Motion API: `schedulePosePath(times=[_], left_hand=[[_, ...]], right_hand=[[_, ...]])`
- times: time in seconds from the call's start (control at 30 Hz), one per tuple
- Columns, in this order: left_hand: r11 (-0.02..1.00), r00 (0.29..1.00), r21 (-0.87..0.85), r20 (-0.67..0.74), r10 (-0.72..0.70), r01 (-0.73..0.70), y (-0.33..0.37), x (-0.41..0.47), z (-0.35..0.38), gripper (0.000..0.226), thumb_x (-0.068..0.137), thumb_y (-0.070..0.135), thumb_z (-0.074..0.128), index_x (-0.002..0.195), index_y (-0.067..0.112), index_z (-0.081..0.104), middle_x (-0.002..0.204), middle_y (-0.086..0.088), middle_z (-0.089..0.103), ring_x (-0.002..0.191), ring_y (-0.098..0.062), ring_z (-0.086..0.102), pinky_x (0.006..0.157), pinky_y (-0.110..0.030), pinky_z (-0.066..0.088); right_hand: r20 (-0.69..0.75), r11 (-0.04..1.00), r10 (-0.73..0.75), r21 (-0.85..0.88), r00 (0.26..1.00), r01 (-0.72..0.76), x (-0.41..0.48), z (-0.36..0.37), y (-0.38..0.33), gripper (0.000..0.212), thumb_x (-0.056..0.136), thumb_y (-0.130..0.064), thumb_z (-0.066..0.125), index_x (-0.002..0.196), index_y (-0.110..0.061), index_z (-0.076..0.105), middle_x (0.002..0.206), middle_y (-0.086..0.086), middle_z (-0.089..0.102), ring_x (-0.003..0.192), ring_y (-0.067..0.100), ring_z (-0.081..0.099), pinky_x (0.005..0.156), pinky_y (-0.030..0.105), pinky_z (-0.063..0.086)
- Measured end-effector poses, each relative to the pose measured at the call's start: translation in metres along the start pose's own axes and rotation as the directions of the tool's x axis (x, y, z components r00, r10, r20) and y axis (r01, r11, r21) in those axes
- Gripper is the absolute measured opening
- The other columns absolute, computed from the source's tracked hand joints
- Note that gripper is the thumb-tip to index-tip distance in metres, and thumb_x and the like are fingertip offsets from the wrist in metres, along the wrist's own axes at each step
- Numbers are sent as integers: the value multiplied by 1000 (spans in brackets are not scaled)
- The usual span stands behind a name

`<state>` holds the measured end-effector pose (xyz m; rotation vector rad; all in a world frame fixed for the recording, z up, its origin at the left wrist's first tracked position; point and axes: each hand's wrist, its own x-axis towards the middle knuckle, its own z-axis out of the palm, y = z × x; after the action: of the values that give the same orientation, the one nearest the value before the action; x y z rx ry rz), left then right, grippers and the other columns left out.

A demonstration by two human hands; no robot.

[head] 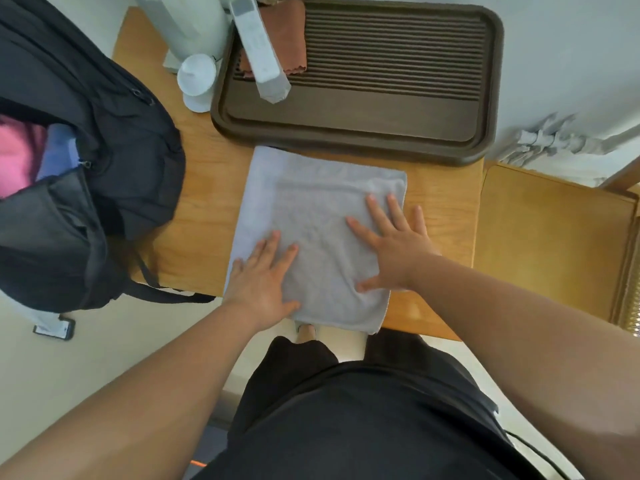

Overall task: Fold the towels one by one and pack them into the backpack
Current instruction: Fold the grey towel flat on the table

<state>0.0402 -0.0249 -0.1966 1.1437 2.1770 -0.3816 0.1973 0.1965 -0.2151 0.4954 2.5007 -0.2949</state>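
Note:
A grey towel [311, 209] lies flat on the wooden table [204, 209], its near edge hanging a little over the table's front. My left hand [263, 282] presses on its near left part with straight, spread fingers. My right hand [391, 244] lies flat on its right side, the little finger reaching past the towel's edge onto the wood. A black backpack [114, 161] stands open at the table's left end, with a pink towel [17, 154] and a blue towel [59, 150] inside.
A dark brown slatted tray [381, 133] sits behind the towel, holding a brown cloth [287, 39] and a white remote [259, 46]. A white cup [197, 77] stands left of the tray. A wooden chair [547, 244] is at the right. A phone [55, 329] lies on the floor.

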Motion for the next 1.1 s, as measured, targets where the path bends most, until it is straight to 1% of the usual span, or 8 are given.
schedulePosePath(times=[0.07,0.23,0.4,0.53,0.67,0.8,1.0,1.1], left_hand=[[995,997,76,-25,69,-67,-13,1,4,105,80,75,55,158,37,-5,165,0,-22,154,-24,-6,122,-52,15],[967,953,26,-160,256,-255,-49,13,-11,66,85,62,62,135,20,53,150,-7,36,133,-31,41,105,-41,40],[967,962,20,-93,256,-255,-60,26,-29,76,93,44,58,158,28,21,168,-4,-9,137,-27,34,103,-39,44],[965,966,62,-37,257,-255,-59,34,-45,59,94,46,54,145,20,39,161,-8,24,128,-30,50,98,-37,44],[948,955,146,-47,293,-284,-58,41,-68,30,95,46,51,107,19,54,114,-7,62,104,-32,62,73,-35,43],[949,945,140,-133,299,-281,-59,58,-87,25,96,40,53,111,20,54,119,-6,57,108,-30,58,77,-37,43],[965,960,133,-138,242,-224,-57,101,-114,86,88,61,58,157,32,17,167,1,9,144,-31,25,112,-48,32],[963,957,183,-179,230,-198,-57,118,-116,64,96,46,49,153,24,31,156,-5,31,133,-31,36,105,-48,38]], right_hand=[[16,1000,9,-21,1000,-9,2,-3,-2,134,58,-93,56,146,-46,-33,155,3,-45,143,38,-38,116,69,-7],[33,995,103,-10,994,-103,-1,-12,-15,140,52,-85,69,149,-49,-25,159,3,-39,147,38,-31,117,68,-1],[75,981,172,-106,982,-164,-5,-22,-35,141,59,-73,78,153,-40,-22,162,7,-31,149,41,-23,118,68,3],[112,982,183,-62,977,-177,-11,-27,-46,123,70,-75,69,156,-39,-11,165,6,-23,152,39,-11,120,61,10],[-28,975,218,41,975,-217,-12,-40,-55,69,88,-75,42,147,-40,38,154,1,34,138,30,35,114,49,26],[-142,931,348,167,927,-324,3,-52,-52,52,98,-53,43,143,-27,46,145,2,45,132,28,42,108,45,36],[-155,885,446,223,882,-408,34,-61,-34,51,96,-27,55,145,-24,40,142,4,46,130,29,44,107,44,38],[-132,880,462,197,877,-433,43,-67,-27,51,95,-28,58,143,-28,43,131,6,52,122,31,48,101,46,42]])
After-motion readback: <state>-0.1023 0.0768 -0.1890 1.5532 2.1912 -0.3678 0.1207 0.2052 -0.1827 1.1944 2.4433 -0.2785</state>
